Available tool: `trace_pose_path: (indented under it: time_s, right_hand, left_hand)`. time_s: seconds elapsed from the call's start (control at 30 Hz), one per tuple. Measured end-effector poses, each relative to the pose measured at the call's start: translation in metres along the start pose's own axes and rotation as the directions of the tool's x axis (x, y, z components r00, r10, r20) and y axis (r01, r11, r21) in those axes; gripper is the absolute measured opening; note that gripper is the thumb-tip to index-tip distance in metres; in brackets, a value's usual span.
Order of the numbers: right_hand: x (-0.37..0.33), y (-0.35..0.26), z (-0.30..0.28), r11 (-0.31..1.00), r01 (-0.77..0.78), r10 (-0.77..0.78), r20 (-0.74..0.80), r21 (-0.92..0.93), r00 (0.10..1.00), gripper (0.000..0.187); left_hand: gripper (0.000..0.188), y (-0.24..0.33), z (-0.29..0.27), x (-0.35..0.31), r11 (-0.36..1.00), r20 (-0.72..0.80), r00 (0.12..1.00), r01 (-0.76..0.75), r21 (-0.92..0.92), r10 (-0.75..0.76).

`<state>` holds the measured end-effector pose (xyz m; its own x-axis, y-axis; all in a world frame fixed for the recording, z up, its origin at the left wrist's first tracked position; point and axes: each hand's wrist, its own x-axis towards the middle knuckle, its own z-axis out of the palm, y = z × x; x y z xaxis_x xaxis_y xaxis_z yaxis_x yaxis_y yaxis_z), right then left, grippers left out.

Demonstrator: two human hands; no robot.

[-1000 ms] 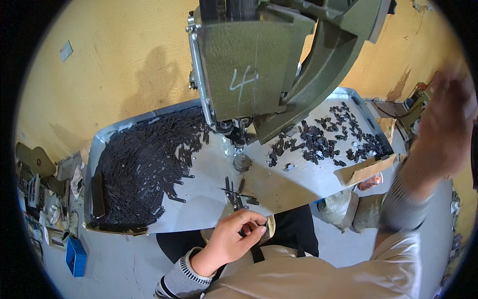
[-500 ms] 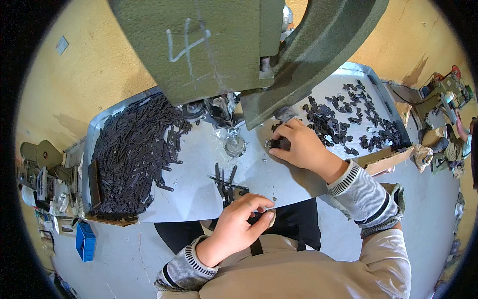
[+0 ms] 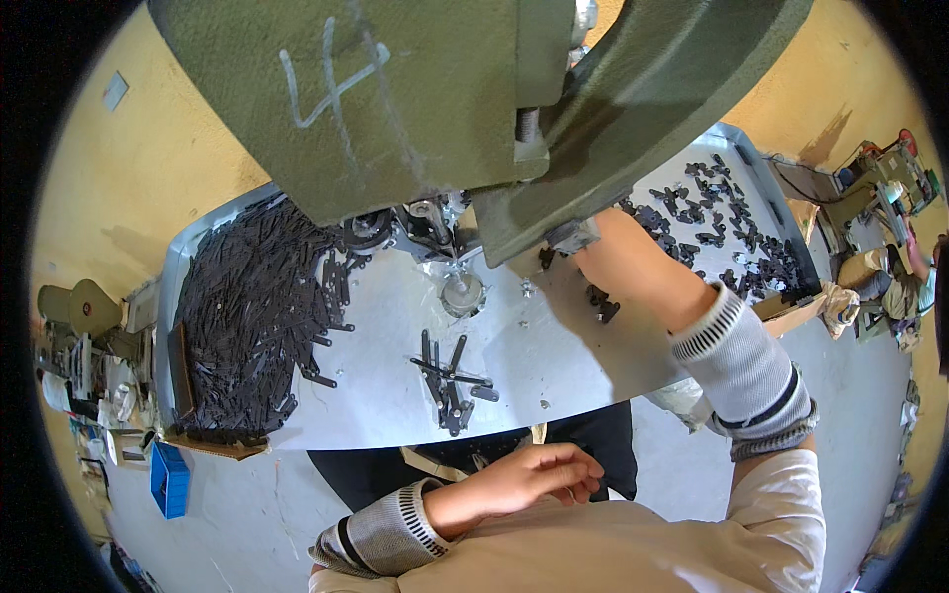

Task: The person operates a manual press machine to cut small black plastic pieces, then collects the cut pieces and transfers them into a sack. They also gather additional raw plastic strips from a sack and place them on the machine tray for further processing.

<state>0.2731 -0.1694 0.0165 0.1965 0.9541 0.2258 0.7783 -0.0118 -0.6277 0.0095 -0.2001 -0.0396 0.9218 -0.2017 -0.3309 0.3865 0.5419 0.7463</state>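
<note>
My left hand hangs over my lap, below the table's front edge, fingers loosely bent and holding nothing that I can see. My right hand reaches in behind the green press arm, which hides its fingers. By the right wrist lie a few small dark metal pieces. Under the press head a round metal die stands on the grey metal table. In front of it is a small crossed heap of flat black metal strips.
A large pile of black strips fills the table's left side, behind a cardboard edge. Dark shaped pieces are scattered on the right. A blue crate stands on the floor. A person sits far right.
My right hand has moved away and up behind the press arm; the dark pieces it covered now lie spread below. My left hand has drawn back from the strips toward my lap.
</note>
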Motion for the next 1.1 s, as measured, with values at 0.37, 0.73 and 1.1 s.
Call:
trace_pose_path:
  time_s: [0.37,0.73,1.1]
  right_hand:
    - [0.038,0.044,0.064,0.839,0.414,-0.450,-0.026,-0.353,0.892,0.031]
    - [0.035,-0.017,0.047,0.932,0.233,-0.176,0.215,-0.277,0.961,0.026]
    - [-0.007,-0.047,0.004,0.942,0.297,-0.238,0.312,-0.156,0.920,0.042]
  left_hand:
    - [0.040,-0.057,-0.034,0.021,0.818,-0.234,0.966,-0.043,-0.573,-0.113]
    - [0.065,-0.042,-0.038,0.035,0.720,-0.206,0.977,-0.176,-0.671,0.047]
    - [0.065,-0.042,-0.042,0.039,0.644,-0.138,0.981,-0.196,-0.740,0.140]
